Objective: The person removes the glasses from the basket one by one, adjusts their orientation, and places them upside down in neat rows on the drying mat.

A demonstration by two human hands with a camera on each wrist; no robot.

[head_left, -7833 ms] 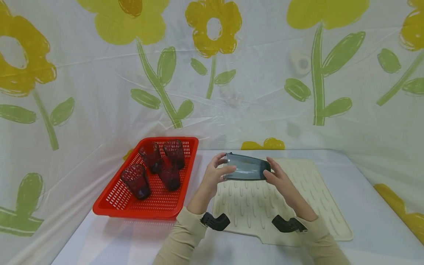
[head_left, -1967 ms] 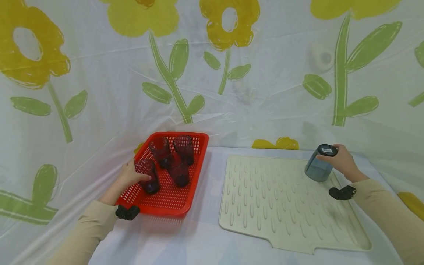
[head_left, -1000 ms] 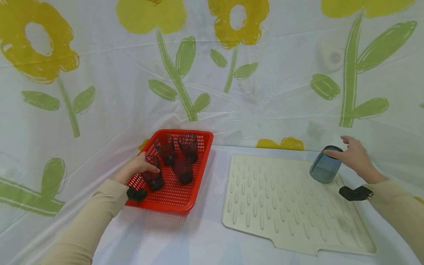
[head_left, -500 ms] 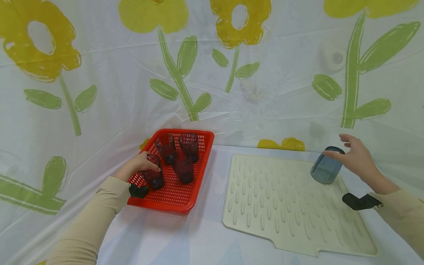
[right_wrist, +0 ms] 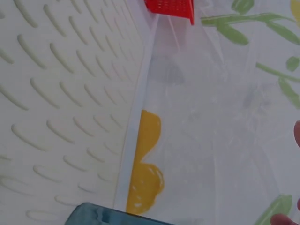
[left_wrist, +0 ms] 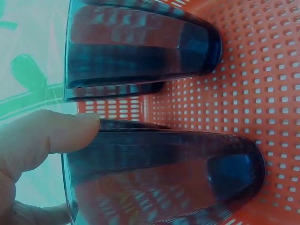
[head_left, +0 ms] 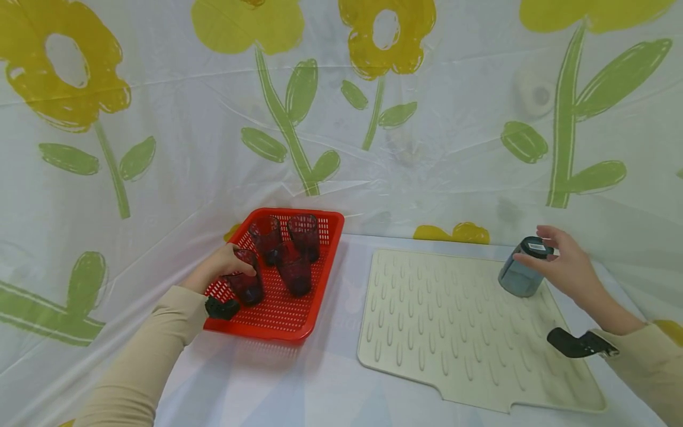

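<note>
In the head view my left hand (head_left: 217, 268) grips the rim of a dark translucent drinking glass (head_left: 251, 290) in the red basket. The left wrist view shows the thumb (left_wrist: 75, 131) on the wall of that glass (left_wrist: 164, 178), near its rim. At the far right of the ridged mat, a blue-grey glass (head_left: 519, 280) stands upside down, a white label on its dark base. My right hand (head_left: 571, 270) is beside it, fingers spread and loosely bent, thumb in front of the glass. The right wrist view shows only fingertips and a bit of glass (right_wrist: 117, 216).
The red perforated basket (head_left: 267, 334) also holds a front glass (head_left: 296, 273), a back-left glass (head_left: 265, 237) and a back-right glass (head_left: 305, 237). The cream drying mat (head_left: 432, 320) lies right of it on a white table (head_left: 320, 379). A flowered curtain (head_left: 427, 148) hangs behind.
Earlier both hands held the blue-grey glass in the air; now it stands inverted on the mat. My left hand has moved to a glass in the basket. Lately my right hand's fingers have loosened.
</note>
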